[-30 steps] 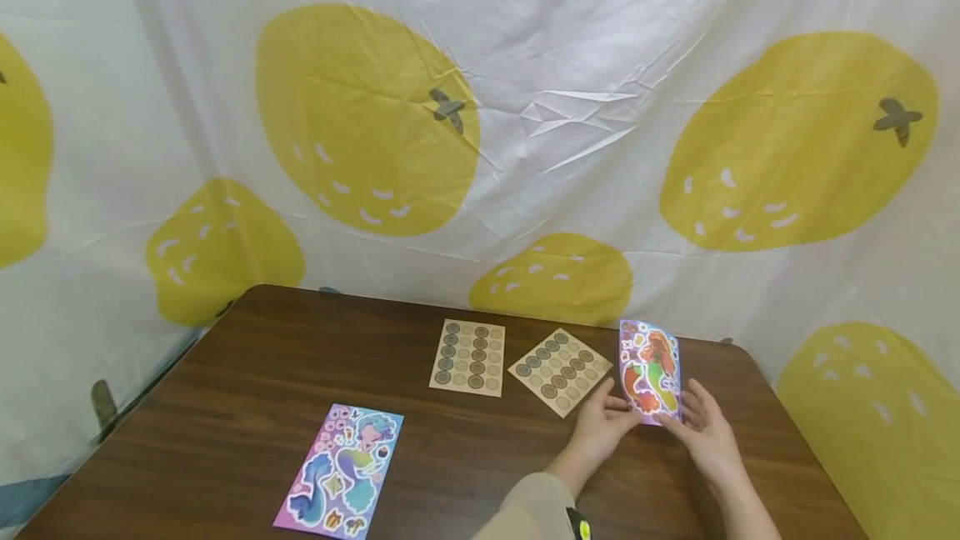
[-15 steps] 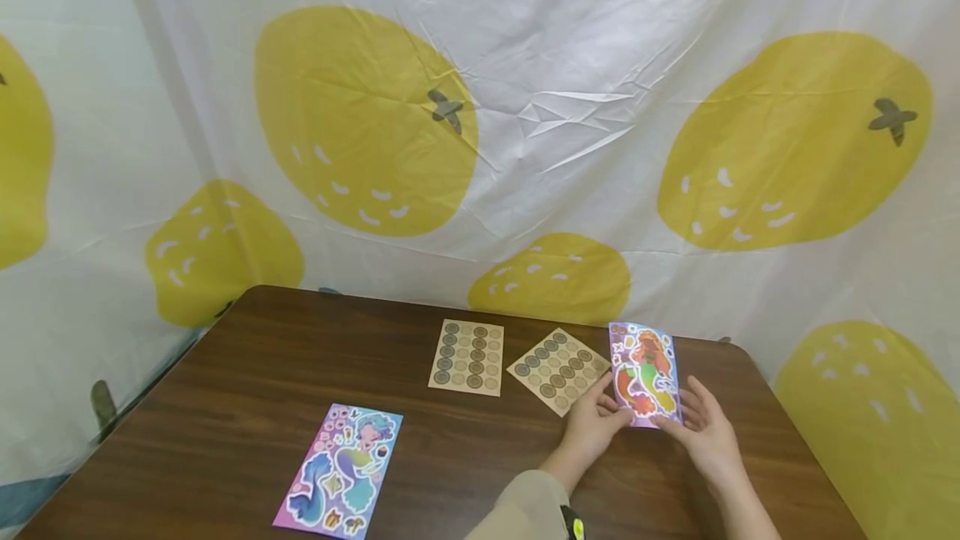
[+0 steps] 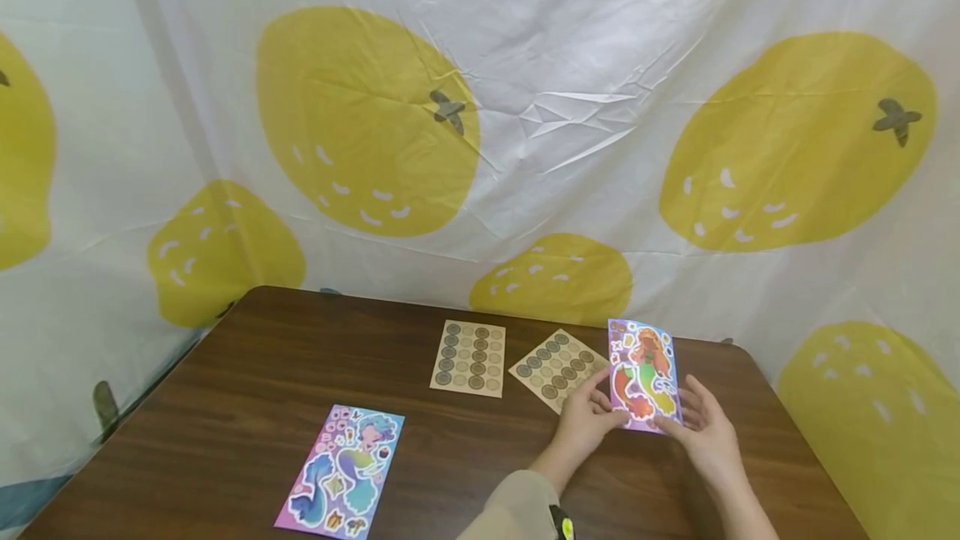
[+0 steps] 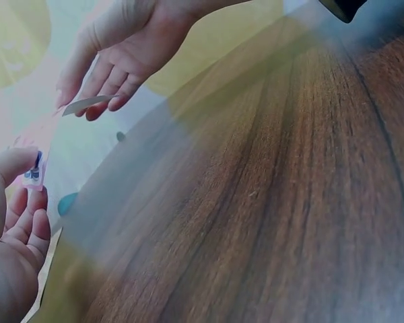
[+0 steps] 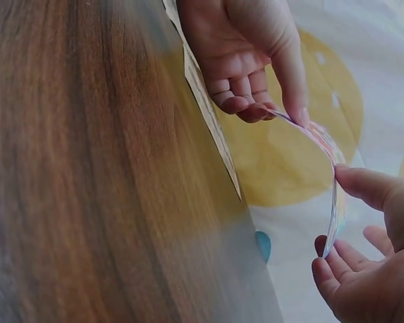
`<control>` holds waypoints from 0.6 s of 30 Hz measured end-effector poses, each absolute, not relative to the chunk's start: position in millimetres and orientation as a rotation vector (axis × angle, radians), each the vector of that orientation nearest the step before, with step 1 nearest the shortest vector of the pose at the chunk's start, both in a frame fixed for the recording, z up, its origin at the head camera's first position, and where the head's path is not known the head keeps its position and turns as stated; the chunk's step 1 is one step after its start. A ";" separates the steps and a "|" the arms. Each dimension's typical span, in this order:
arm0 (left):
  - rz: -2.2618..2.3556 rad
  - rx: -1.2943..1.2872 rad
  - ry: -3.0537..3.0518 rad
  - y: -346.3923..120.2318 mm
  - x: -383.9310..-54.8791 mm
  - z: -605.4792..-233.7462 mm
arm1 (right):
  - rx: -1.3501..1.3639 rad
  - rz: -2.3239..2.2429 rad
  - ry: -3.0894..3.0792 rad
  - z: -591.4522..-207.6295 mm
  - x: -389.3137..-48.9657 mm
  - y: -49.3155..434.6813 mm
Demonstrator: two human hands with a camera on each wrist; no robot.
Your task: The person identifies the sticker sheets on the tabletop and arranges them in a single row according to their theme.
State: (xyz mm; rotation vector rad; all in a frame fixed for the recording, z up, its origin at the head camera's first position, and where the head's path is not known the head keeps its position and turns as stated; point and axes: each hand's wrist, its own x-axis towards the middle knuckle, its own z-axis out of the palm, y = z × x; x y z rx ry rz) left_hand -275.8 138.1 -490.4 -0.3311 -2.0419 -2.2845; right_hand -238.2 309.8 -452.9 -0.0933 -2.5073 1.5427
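A mermaid sticker sheet (image 3: 651, 361) with orange hair and a green-yellow tail is held up over the table's right side. My left hand (image 3: 583, 423) pinches its lower left edge, thumb in front and fingers behind. At the lower right edge, my right hand (image 3: 705, 438) grips it the same way. The right wrist view catches the sticker sheet (image 5: 332, 158) nearly edge-on and bowed between both thumbs. A blue-haired mermaid sticker sheet (image 3: 342, 472) lies flat at the front left.
Two tan sheets of round stickers lie toward the back: one straight (image 3: 468, 358), the other turned (image 3: 558, 367) and partly covered by my left hand. They rest on a dark wooden table (image 3: 225, 398). A lemon-print cloth (image 3: 525, 173) hangs behind it.
The held sticker sheet has shifted slightly left and now faces the head camera more squarely. My left hand has moved a little left with it; the right hand is nearly still.
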 end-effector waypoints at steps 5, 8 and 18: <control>-2.347 -0.351 -2.004 133.9 -274.8 -488.6 | -0.178 1.525 -2.491 -449.6 -237.9 307.0; -2.368 -0.343 -2.000 131.7 -273.8 -487.7 | -0.217 1.522 -2.483 -448.5 -237.3 306.7; -2.342 -0.374 -2.013 121.3 -273.5 -484.6 | -0.335 1.520 -2.435 -445.8 -236.2 303.5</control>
